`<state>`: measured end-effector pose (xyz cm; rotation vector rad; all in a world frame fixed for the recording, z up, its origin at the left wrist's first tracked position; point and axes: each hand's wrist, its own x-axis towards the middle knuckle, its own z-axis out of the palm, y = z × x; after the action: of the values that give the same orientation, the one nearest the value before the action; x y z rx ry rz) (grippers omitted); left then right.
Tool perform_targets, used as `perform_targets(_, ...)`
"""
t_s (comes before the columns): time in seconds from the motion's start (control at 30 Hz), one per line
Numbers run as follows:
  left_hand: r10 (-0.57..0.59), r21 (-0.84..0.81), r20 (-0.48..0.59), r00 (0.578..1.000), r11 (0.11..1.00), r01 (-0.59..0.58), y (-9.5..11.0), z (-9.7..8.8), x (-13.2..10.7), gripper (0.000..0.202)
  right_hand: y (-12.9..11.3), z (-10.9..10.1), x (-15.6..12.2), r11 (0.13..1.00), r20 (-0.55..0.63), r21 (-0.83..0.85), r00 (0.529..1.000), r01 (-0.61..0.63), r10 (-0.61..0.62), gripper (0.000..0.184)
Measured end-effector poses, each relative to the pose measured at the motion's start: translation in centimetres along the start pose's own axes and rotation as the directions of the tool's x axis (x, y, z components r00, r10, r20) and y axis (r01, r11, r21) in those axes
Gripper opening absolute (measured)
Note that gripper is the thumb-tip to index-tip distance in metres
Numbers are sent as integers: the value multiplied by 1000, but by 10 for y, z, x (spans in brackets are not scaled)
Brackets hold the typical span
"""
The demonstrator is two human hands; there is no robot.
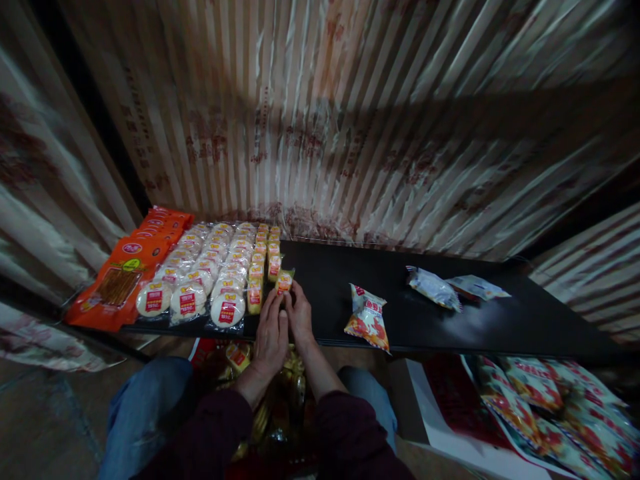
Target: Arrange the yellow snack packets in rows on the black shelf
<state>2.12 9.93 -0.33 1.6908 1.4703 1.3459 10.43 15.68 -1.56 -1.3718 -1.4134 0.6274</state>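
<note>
fingers of the left hand (273, 333) and the right hand (301, 317) hold a small yellow snack (284, 283) at the black shelf (323, 273), next to more yellow snacks (255, 281).

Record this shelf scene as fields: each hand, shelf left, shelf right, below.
Left hand: fingertips at small yellow packet
Right hand: fingertips at the same packet
Shelf left: orange bags, three columns of round white packs, two of yellow packets
Shelf right: one red-lettered bag, two pale bags beyond
Below: more yellow packets between the knees; white-sided box of bags, right
</note>
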Motion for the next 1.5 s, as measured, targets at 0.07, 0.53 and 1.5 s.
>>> perform_targets(0.07, 3, 1, -4, 1000, 1000, -3, -1, 1, 3, 46, 1, 1, 5, 1000, 12, 8, 1000, 12, -12, 38)
perform_targets(0.53, 27, 51, -17, 999, 998, -26, -10, 10, 10, 48, 3, 7, 17, 996, 51, -77, 998, 33, -29, 38)
perform_targets(1.5, 144, 169, -40, 989, 976, -135, -14, 13, 8, 49, 6, 14, 41, 986, 45, 90, 990, -137, 134, 52)
